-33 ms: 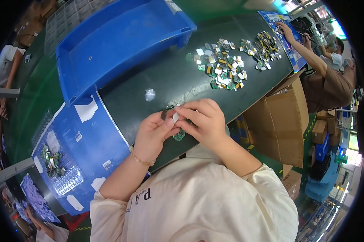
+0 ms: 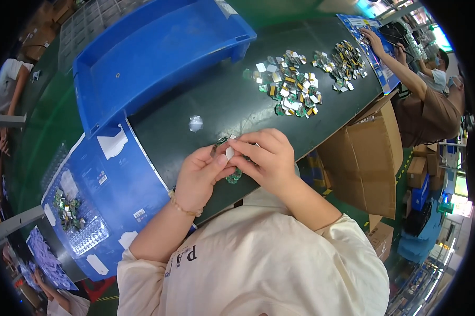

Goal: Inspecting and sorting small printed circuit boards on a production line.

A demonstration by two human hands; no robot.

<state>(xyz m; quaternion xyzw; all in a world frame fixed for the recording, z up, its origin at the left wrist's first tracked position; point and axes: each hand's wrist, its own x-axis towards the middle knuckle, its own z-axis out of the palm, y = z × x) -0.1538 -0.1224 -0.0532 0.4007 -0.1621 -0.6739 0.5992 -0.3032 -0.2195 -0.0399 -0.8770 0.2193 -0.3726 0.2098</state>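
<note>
My left hand (image 2: 196, 173) and my right hand (image 2: 269, 159) meet over the dark table near its front edge. Between their fingertips is a small white flat piece (image 2: 229, 153), pinched from both sides. Some green and dark bits show around the fingers of my left hand, partly hidden. Just below the fingers lies a green piece (image 2: 233, 177). Ahead on the table rests a small clear plastic piece (image 2: 195, 124). A loose pile of small white, green and gold pieces (image 2: 290, 87) spreads out to the right, with another pile (image 2: 345, 66) beyond it.
A large blue bin (image 2: 158, 63) stands at the far left. Blue printed sheets (image 2: 127, 184) cover the left side, bearing a clear tray (image 2: 90, 237) and several green pieces. An open cardboard box (image 2: 361, 163) is at the right. Beyond it, a co-worker's arm (image 2: 406, 73) reaches over the table.
The dark bit at my left fingertips has turned slightly and looks narrower. Both hands stay nearly in place around the white piece.
</note>
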